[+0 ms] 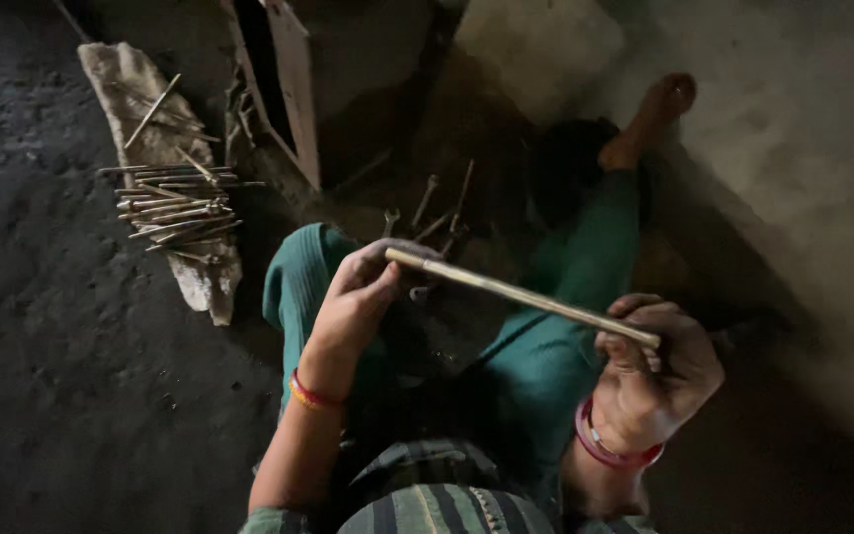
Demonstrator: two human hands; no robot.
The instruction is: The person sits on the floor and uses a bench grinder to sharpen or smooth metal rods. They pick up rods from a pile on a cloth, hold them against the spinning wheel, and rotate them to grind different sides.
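Rough floor-level workshop, probably a small metalworking or hand-craft spot; light is dim, so the exact trade stays unclear. Bare, dark, gritty ground [61,346], no bench: the person sits on the floor, legs in green cloth [555,336] stretched out. A heap of thin metal rods [178,206] lies on a pale stone slab [205,277]. Loose wrenches and bolts [432,218] are scattered on the ground ahead. A worn board frame [294,84] leans nearby; a plain plastered wall [793,148] rises on the right.
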